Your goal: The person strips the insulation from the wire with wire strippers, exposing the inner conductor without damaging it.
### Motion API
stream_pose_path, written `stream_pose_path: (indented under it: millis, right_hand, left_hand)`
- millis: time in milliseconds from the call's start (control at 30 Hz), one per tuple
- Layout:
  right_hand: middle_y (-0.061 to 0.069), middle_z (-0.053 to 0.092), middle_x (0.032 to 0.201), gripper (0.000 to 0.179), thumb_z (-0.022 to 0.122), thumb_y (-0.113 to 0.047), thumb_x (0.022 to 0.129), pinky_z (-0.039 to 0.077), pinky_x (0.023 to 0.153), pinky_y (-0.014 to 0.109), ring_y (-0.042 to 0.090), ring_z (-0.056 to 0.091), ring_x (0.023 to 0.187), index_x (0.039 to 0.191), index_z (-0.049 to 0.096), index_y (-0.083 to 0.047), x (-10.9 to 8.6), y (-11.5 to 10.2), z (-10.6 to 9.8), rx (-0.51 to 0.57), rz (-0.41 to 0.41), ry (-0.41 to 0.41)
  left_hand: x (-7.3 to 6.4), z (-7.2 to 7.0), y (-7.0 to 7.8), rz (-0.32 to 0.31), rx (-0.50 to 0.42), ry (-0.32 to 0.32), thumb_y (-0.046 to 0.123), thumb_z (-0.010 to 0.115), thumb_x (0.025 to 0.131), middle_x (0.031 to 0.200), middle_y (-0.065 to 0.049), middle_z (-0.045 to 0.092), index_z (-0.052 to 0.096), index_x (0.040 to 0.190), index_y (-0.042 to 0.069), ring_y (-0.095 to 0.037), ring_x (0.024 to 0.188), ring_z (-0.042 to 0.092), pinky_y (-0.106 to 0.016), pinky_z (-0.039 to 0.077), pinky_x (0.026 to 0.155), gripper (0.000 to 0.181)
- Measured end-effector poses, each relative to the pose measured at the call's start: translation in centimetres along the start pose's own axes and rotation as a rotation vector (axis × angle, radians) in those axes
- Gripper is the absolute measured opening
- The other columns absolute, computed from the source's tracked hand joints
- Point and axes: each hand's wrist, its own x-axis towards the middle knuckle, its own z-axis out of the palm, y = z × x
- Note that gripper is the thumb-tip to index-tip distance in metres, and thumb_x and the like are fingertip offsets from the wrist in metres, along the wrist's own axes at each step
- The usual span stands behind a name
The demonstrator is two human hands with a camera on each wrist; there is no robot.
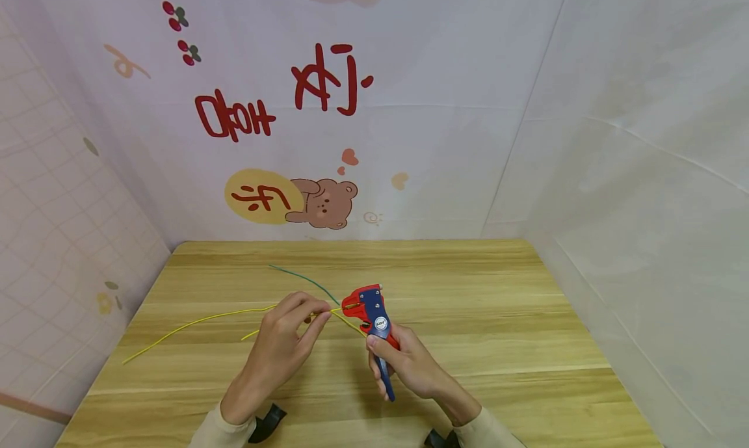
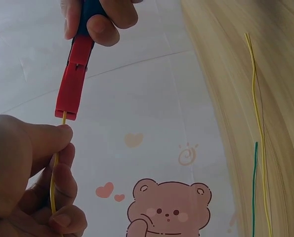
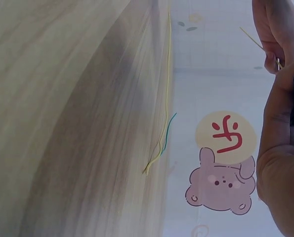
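My right hand [image 1: 412, 363] grips a wire stripper [image 1: 373, 311] with a red head and blue body and handles. My left hand [image 1: 287, 334] pinches a yellow wire [image 2: 53, 185] between thumb and fingers, close to its tip. In the left wrist view the wire's end enters the red nose [image 2: 70, 94] of the stripper, with the fingertips just short of it. The wire's other end sticks out behind the left hand. In the right wrist view my right hand [image 3: 285, 153] covers most of the tool, and only a dark blue edge shows.
A long yellow wire [image 1: 193, 322] lies on the wooden table [image 1: 497, 305], passing behind the left hand. Beside it lies a green wire [image 1: 301, 277]. A white printed cloth [image 1: 445, 162] with a bear picture hangs behind the table, and cloth walls stand at both sides.
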Motion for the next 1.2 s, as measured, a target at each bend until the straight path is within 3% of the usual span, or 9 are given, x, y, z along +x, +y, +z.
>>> stream_pose_path:
  millis: [200,1200]
  right_hand:
    - [0.046,0.047,0.084,0.029,0.047,-0.025,0.124,0.064,0.053,0.039,0.012,0.068,0.059,0.124,0.052,0.004,-0.02,-0.02,0.09,-0.01,-0.014,-0.001]
    - [0.042,0.051,0.084,0.03,0.046,-0.026,0.124,0.061,0.051,0.033,0.011,0.067,0.056,0.125,0.052,0.004,-0.19,-0.26,0.21,-0.055,0.006,0.019]
  left_hand:
    - [-0.05,-0.01,-0.01,-0.013,-0.011,-0.002,-0.003,0.091,0.09,0.09,0.004,0.072,0.084,0.099,0.01,-0.002,0.077,0.062,-0.011,0.047,0.068,0.017]
    - [-0.15,0.06,-0.06,-0.007,-0.026,-0.004,-0.005,0.091,0.089,0.09,0.005,0.07,0.084,0.098,0.01,-0.001,0.077,0.061,-0.011,0.049,0.07,0.019]
